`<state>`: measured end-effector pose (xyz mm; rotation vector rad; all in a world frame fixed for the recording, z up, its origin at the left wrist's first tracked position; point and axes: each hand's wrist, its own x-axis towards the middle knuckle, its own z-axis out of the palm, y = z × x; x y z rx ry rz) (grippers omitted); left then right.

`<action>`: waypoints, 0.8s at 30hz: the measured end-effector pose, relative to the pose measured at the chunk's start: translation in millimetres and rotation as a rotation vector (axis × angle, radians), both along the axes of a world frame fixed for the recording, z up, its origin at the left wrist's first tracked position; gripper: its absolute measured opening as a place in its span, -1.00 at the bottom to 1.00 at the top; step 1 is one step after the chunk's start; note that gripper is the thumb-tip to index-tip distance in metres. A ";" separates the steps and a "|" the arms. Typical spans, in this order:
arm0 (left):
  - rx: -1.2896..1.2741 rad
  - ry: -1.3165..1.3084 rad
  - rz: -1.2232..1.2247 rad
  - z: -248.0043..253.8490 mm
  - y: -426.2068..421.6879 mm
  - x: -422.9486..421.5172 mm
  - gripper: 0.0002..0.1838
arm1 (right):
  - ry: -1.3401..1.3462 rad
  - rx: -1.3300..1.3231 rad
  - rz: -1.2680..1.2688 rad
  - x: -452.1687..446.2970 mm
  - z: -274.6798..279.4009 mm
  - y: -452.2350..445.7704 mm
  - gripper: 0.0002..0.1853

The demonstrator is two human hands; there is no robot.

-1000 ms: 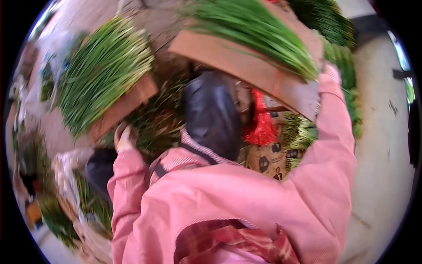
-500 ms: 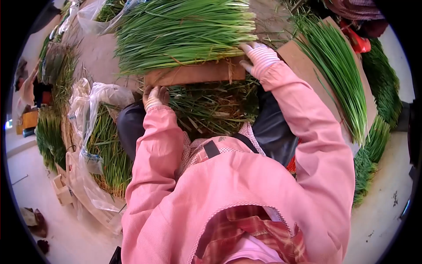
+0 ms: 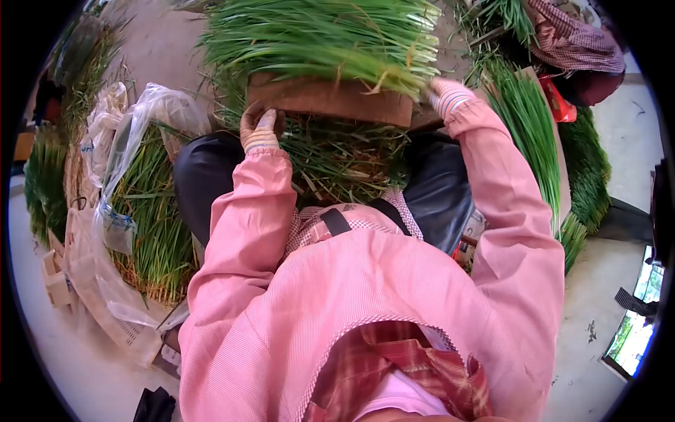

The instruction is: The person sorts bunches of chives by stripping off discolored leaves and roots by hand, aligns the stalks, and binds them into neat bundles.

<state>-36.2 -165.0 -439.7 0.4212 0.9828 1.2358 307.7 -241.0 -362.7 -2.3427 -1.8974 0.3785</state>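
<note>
A thick layer of long green stalks [image 3: 309, 42] lies across a brown board [image 3: 330, 100] in front of me, its pale ends toward the right. My left hand [image 3: 262, 126] is at the board's near left corner, fingers bent against its edge; what they grip, if anything, is hidden. At the right, my right hand [image 3: 444, 93] is beside the pale stalk ends, its fingers smeared by motion. The front stalks are blurred too. Loose green leaves [image 3: 337, 158] lie below the board, between my knees.
A second board at the right carries more long stalks [image 3: 524, 123]. At the left, clear plastic [image 3: 165, 105] partly covers another pile of greens [image 3: 155, 218]. Another person's checkered sleeve [image 3: 576, 42] shows at the upper right, near a red bag [image 3: 557, 98]. Dark greens [image 3: 583, 165] lie farther right.
My right hand has gone from the board at the far right to the stalk ends of the front pile, then slightly rightward. My view has turned, and the front stalks now blur with motion.
</note>
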 end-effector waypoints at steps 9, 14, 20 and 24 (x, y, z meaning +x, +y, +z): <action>0.336 0.173 -0.086 17.1 -12.8 -1.3 -0.66 | -0.304 -0.205 -0.136 -30.6 93.5 -9.3 -0.71; 0.576 0.175 -0.232 57.6 -63.0 2.4 -0.73 | 1.059 0.734 -0.514 -14.2 69.3 -5.9 -0.82; 0.350 0.118 -0.577 79.0 -90.8 8.5 -0.83 | 0.300 0.102 -0.405 -41.1 47.4 -43.4 -0.58; 0.144 0.068 -0.617 59.0 -74.0 15.8 -0.75 | 1.578 0.127 -0.708 -84.6 19.9 -75.5 -0.66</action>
